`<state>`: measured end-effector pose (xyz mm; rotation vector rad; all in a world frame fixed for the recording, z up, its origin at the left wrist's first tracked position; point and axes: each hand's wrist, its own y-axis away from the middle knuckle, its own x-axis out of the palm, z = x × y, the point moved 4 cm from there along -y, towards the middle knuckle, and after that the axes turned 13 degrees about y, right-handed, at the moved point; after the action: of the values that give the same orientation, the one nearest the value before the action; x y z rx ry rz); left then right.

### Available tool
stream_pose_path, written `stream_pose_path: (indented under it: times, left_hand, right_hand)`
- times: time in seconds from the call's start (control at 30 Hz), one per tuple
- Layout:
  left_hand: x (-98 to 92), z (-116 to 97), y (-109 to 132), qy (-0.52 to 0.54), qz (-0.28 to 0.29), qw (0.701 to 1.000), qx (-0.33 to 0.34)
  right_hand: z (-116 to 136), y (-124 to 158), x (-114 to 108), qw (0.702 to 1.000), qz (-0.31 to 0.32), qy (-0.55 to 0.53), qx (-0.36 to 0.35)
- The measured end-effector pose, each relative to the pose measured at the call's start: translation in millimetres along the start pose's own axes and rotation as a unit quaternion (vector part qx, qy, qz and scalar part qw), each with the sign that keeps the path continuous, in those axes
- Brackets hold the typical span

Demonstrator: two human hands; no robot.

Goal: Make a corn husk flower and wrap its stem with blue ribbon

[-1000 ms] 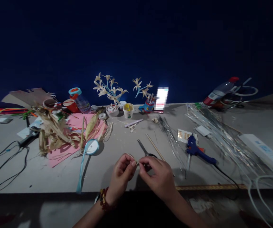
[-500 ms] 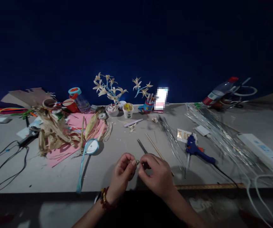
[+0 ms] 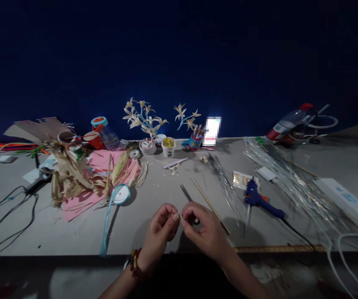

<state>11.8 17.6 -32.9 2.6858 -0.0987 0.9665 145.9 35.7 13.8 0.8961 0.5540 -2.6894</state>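
Note:
My left hand (image 3: 161,226) is closed in a pinch on a tiny pale piece (image 3: 179,216), too small to tell what kind it is. Facing it, my right hand (image 3: 210,232) curls thumb and forefinger together at the other side of the same piece. Both hands hover over the table's front edge, fingertips nearly meeting. Scissors (image 3: 186,193) lie partly under my right hand, blades pointing away. Beside them a thin wooden stick (image 3: 206,199) slants toward the right wrist.
Left are dried corn husks (image 3: 69,178) on pink paper (image 3: 75,211) and a blue ribbon roll (image 3: 121,194). A blue glue gun (image 3: 261,202), wires (image 3: 224,182) and a power strip (image 3: 345,199) lie right. Husk-like flowers (image 3: 143,118) and small tubs (image 3: 168,147) stand behind.
My right fingertips have closed in a little at the small piece, and a scissor handle loop now shows by them. The whole view has shifted slightly; the table things stay put.

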Motion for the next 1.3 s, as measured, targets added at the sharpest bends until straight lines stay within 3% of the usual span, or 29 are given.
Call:
stream_pose_path:
  times: [0.07,0.13,0.27,0.4,0.47,0.5,0.57,0.63,0.7,0.77,0.93,1.03,1.17,1.3]
  left_hand:
    - [0.4,1,-1,0.023,0.008,1.0,-0.015]
    - [1.4,2,-2,0.046,0.017,0.998,-0.028]
    - [2.3,4,-2,0.066,0.018,0.997,-0.038]
    - [1.5,4,-3,0.063,0.016,0.997,-0.037]
    - [1.2,2,-2,0.063,0.013,0.997,-0.033]
    - [1.0,1,-2,0.062,0.01,0.998,-0.03]
    - [0.7,0,-2,0.059,0.007,0.998,-0.027]
    - [0.6,-1,-2,0.053,0.008,0.998,-0.029]
    - [0.7,-1,-2,0.048,0.013,0.998,-0.033]
    - [0.4,0,-2,0.044,0.013,0.998,-0.035]
    - [-3.8,-2,-1,-0.012,-0.007,1.0,-0.002]
    - [-6.7,-11,2,-0.125,-0.011,0.988,0.088]
    - [-0.2,-25,8,-0.312,0.061,0.916,0.244]
    - [6.4,-29,9,-0.388,0.144,0.85,0.324]
  right_hand:
    - [-3,0,0,0.996,-0.029,-0.08,-0.012]
    - [-10,1,5,0.979,-0.04,-0.2,0.021]
    - [-21,4,23,0.899,-0.011,-0.413,0.148]
    - [-21,4,23,0.843,0.013,-0.511,0.167]
    - [-22,5,15,0.858,0.011,-0.492,0.148]
    - [-22,5,10,0.884,0.012,-0.448,0.134]
    - [-21,6,0,0.952,0.023,-0.288,0.1]
    - [-16,6,-7,0.994,0.033,-0.091,0.052]
    - [-9,5,-11,0.999,0.029,0.045,0.0]
    - [-3,3,-13,0.994,0.019,0.105,-0.036]
    - [2,0,-14,0.991,0.017,0.125,-0.036]
    - [2,0,-13,0.993,0.024,0.116,-0.024]
    - [2,2,-12,0.995,0.019,0.102,-0.012]
    - [-1,3,-10,0.994,0.027,0.102,0.005]
